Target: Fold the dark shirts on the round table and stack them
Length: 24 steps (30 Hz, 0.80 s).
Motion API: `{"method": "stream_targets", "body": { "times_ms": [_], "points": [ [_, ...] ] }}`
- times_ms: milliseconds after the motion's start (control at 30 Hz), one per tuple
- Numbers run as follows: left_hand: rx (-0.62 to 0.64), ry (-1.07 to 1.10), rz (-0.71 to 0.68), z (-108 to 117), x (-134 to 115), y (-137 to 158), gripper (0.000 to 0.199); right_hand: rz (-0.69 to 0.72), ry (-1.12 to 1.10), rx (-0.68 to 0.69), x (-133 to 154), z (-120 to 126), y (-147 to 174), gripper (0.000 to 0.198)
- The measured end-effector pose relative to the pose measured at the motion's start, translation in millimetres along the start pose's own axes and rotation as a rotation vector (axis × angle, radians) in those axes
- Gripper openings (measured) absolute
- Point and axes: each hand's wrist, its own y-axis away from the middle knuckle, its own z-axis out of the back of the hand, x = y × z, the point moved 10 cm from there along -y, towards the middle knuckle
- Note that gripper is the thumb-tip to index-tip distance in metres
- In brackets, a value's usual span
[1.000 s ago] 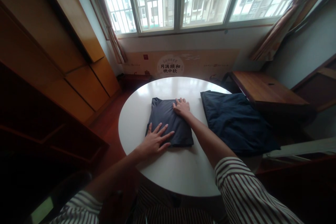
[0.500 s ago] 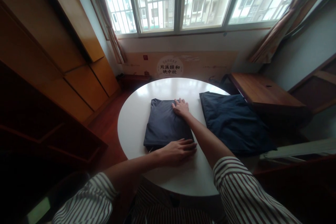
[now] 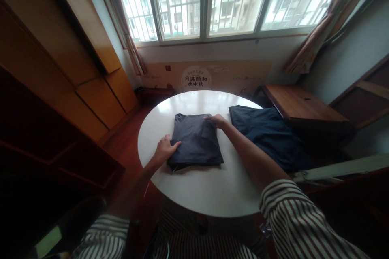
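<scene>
Cloth bundle (image 3: 196,139) looked mostly squared up, while the dark blue cloth (image 3: 264,133) beside it was nowhere near as tidy.

So the grey bundle sat flat on the white round table (image 3: 206,196), a bit left of the middle and roughly square. The left hand (image 3: 164,148) was at its left edge, thumb on top and well apart from the fingers; the right hand (image 3: 217,121) was at the far right corner, fingers bunched pretty narrow. Couldn't tell if either was actually pinching fabric. Far as I could judge, only some creases and that messy near-left corner, with a darker layer poking out, looked unfinished. The blue one lay off to the right, bigger, rumpled, running past the tabletop edge, neither hand on it.
</scene>
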Motion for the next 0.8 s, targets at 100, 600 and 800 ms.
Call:
{"method": "stream_targets", "body": {
  "times_ms": [100,600,800],
  "points": [
    [0.150,0.153,0.019,-11.4,3.5,-3.9,0.050,0.018,0.021,0.054,7.0,-9.8,9.8,0.029],
    [0.567,0.645,0.214,-46.6,19.9,37.2,0.046,0.317,0.325,-0.116,46.4,-6.2,45.0,0.048],
    [0.121,0.525,0.081,9.0,42.8,-80.8,0.031,0.891,0.845,0.245,70.4,-103.4,175.0,0.036]
  ]
}}
